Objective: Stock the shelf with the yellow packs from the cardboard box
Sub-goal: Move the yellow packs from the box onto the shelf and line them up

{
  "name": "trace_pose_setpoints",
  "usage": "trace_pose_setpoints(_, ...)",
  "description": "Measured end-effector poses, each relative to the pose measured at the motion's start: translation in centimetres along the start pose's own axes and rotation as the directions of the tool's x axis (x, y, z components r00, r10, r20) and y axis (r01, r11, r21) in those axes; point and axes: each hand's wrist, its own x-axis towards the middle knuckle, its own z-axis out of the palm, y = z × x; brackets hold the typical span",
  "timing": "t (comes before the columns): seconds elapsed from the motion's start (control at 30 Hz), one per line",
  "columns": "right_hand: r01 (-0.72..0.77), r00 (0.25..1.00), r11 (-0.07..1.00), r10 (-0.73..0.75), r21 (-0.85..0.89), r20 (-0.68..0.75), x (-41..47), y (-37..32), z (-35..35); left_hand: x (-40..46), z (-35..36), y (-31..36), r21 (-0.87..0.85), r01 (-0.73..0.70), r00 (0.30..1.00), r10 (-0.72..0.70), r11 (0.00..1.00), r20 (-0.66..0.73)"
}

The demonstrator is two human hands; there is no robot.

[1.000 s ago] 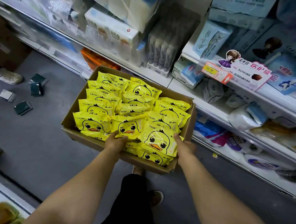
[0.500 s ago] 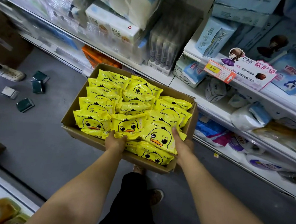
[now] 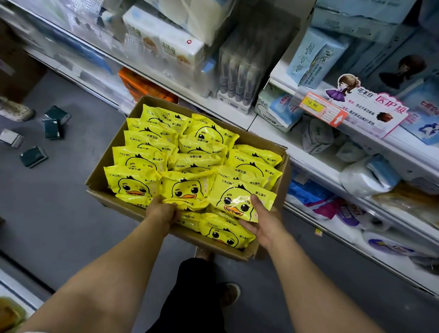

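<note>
My left hand (image 3: 162, 211) grips the near rim of the full cardboard box (image 3: 100, 181) while my right hand (image 3: 261, 225) pinches the near-right yellow pack (image 3: 239, 197), which I should lift straight up, keeping the box level, toward the shelf (image 3: 315, 157) on the right.

Dim light, glare on wrappers, blurred edges

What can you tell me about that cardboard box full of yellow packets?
The cardboard box is plain brown, shallow and open-topped, held level above the grey floor beside the shelf. It is packed with overlapping rows of glossy yellow packs printed with a cartoon duck face. The left hand grips its near edge, fingers curled over the rim. The right hand is at the near right corner, thumb on top of one yellow pack, fingers under it.
</note>
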Motion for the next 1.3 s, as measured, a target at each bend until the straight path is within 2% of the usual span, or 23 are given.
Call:
trace_pose_setpoints(0.03, -0.003, 1.000, 1.000, 0.003, 0.010, -0.005, -0.1, -0.1, 0.0, -0.4, -0.1, 0.3, 0.048, -0.001, 1.000, 0.002, 0.999, -0.026)
trace_pose_setpoints(0.1, 0.010, 1.000, 1.000, -0.010, 0.021, 0.000, -0.3, -0.2, -0.3, -0.4, -0.3, 0.5, 0.251, -0.033, 0.993, 0.060, 0.967, -0.103)
trace_pose_setpoints(0.2, 0.038, 0.999, 0.997, -0.039, 0.061, 0.012, -0.9, -0.5, -0.6, -1.1, -0.8, 0.8, 0.544, -0.134, 0.957, 0.251, 0.828, -0.147)
trace_pose_setpoints(0.27, 0.041, 0.999, 0.995, -0.041, 0.096, 0.000, -1.2, -0.8, -0.8, -2.0, -1.1, 1.3, 0.646, -0.249, 0.906, 0.410, 0.722, -0.110)
trace_pose_setpoints(0.33, 0.051, 0.999, 0.986, -0.047, 0.156, -0.026, -1.7, -1.3, -0.9, -2.9, -1.3, 1.8, 0.562, -0.426, 0.846, 0.533, 0.708, -0.030)
trace_pose_setpoints(0.43, 0.085, 0.996, 0.968, -0.075, 0.237, -0.050, -3.0, -2.4, -1.2, -5.3, -1.3, 2.6, 0.385, -0.521, 0.825, 0.565, 0.762, -0.002)
trace_pose_setpoints(0.57, 0.152, 0.986, 0.944, -0.123, 0.292, -0.116, -5.0, -3.6, -1.7, -8.2, -1.5, 3.7, 0.290, -0.507, 0.835, 0.546, 0.812, -0.067)
trace_pose_setpoints(0.67, 0.201, 0.977, 0.928, -0.165, 0.315, -0.136, -6.7, -4.8, -1.6, -10.8, -1.1, 4.4, 0.162, -0.465, 0.874, 0.481, 0.870, -0.076)
trace_pose_setpoints(0.77, 0.274, 0.961, 0.901, -0.241, 0.336, -0.137, -8.4, -6.0, -1.5, -13.8, -0.6, 5.3, -0.066, -0.436, 0.899, 0.438, 0.898, 0.016)
trace_pose_setpoints(0.87, 0.340, 0.940, 0.874, -0.309, 0.347, -0.143, -10.1, -7.2, -1.9, -16.7, -0.6, 6.5, -0.251, -0.363, 0.891, 0.413, 0.897, 0.190)
trace_pose_setpoints(1.0, 0.391, 0.920, 0.848, -0.368, 0.358, -0.133, -12.4, -9.0, -2.9, -19.9, 0.0, 8.2, -0.416, -0.158, 0.806, 0.361, 0.895, 0.470)
trace_pose_setpoints(1.1, 0.428, 0.903, 0.800, -0.399, 0.420, -0.159, -14.0, -10.4, -3.6, -22.5, 0.8, 9.0, -0.453, -0.061, 0.743, 0.344, 0.889, 0.574)
trace_pose_setpoints(1.2, 0.469, 0.877, 0.737, -0.452, 0.487, -0.160, -15.6, -11.9, -3.8, -25.3, 1.3, 9.8, -0.457, -0.041, 0.646, 0.372, 0.889, 0.666)
trace_pose_setpoints(1.3, 0.519, 0.833, 0.677, -0.538, 0.522, -0.130, -17.3, -13.3, -4.0, -27.7, 1.7, 10.8, -0.410, -0.108, 0.568, 0.395, 0.906, 0.723)
